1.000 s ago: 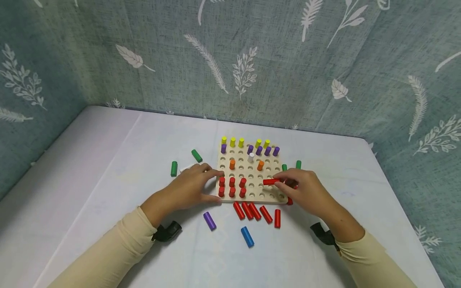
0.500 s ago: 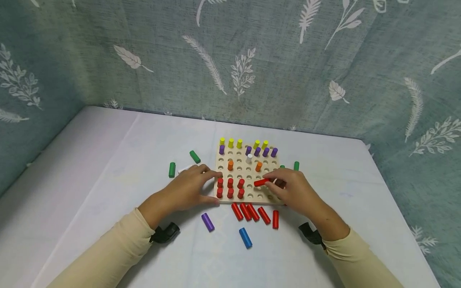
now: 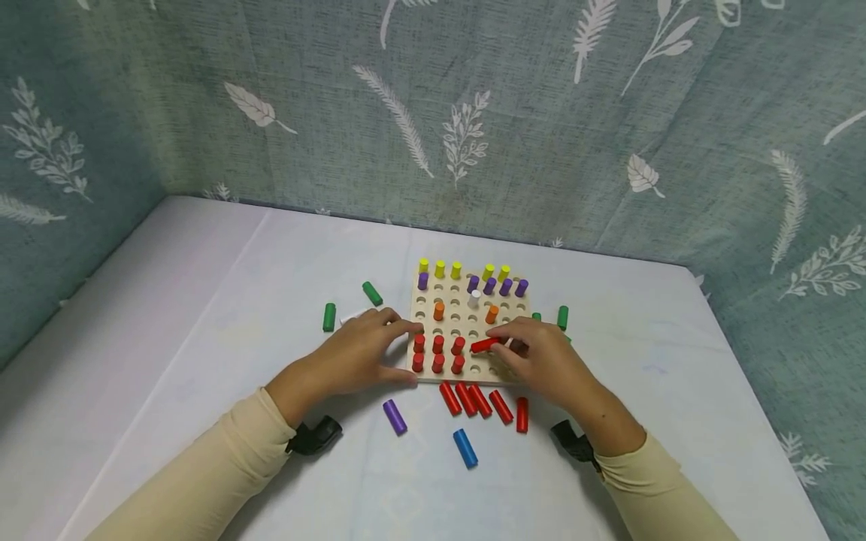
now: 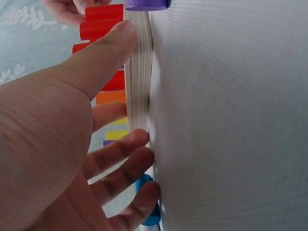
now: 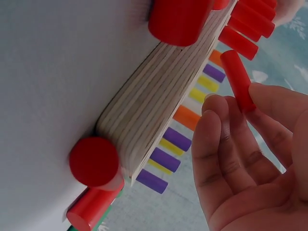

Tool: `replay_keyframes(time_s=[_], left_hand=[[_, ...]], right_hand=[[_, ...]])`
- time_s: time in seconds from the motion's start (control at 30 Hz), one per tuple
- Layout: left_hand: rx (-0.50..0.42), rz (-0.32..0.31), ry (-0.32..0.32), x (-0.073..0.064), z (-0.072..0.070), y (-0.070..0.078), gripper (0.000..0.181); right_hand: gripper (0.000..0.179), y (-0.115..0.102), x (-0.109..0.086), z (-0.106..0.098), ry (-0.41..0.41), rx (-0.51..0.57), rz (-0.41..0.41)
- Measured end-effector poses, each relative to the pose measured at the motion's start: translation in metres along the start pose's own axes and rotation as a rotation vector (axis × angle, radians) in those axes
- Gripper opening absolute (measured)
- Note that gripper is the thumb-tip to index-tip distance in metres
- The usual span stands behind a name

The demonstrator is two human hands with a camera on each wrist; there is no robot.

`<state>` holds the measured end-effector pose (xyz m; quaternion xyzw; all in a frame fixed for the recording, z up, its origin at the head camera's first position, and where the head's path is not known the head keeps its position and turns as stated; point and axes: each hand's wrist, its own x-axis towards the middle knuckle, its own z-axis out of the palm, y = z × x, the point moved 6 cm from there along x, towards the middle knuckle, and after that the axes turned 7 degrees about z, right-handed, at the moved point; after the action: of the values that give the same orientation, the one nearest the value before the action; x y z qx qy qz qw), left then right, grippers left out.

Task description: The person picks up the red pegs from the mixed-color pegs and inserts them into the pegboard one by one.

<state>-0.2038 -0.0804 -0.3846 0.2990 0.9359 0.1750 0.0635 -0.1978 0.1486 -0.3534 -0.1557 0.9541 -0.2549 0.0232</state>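
A wooden pegboard [image 3: 433,381] lies on the table with red, orange, yellow, purple and white pegs upright in some holes. My left hand [image 3: 358,349] rests at its left side; in the left wrist view the thumb [image 4: 113,45] touches the board's edge and the other fingers lie loosely extended. Between thumb and finger my right hand [image 3: 551,357] pinches a red peg [image 5: 238,79]. That peg is held tilted above the board, just right of the standing red pegs [image 3: 458,346], and its lower end is clear of any hole in the right wrist view.
Several loose red pegs [image 3: 501,406] lie along the board's front edge. A purple peg [image 3: 395,417] and a blue peg [image 3: 465,448] are nearer. Green pegs [image 3: 329,317] lie to both sides, and a white peg [image 3: 349,316] is partly behind the left hand. A patterned curtain [image 3: 304,113] hangs behind.
My right hand has carried the red peg leftward across the board, toward the standing red pegs. The left hand stays at the board's left side. The view shifts slightly.
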Motion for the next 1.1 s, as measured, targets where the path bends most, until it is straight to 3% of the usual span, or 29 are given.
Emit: replay_keyframes(time_s=[0.37, 0.6, 0.73, 0.9, 1.1], left_hand=[[-0.005, -0.028, -0.021, 0.0053, -0.002, 0.0002, 0.079], [-0.008, -0.033, -0.016, 0.0055, -0.0032, 0.0019, 0.079], [-0.014, -0.031, -0.021, 0.0044, -0.0018, 0.0036, 0.079], [-0.012, -0.041, -0.023, 0.0026, -0.0002, 0.0037, 0.078], [-0.008, -0.051, -0.024, 0.0005, 0.0008, 0.0012, 0.079]], right_hand=[[0.026, 0.0011, 0.0042, 0.0027, -0.013, -0.068, 0.038], [0.026, -0.0016, 0.0055, 0.0025, -0.007, -0.078, 0.009], [0.029, -0.0009, 0.0035, 0.0037, -0.015, -0.085, 0.042], [0.032, -0.0003, 0.0008, 0.0057, -0.013, -0.039, 0.066], [0.02, -0.0026, 0.0017, 0.008, 0.005, -0.001, 0.035]])
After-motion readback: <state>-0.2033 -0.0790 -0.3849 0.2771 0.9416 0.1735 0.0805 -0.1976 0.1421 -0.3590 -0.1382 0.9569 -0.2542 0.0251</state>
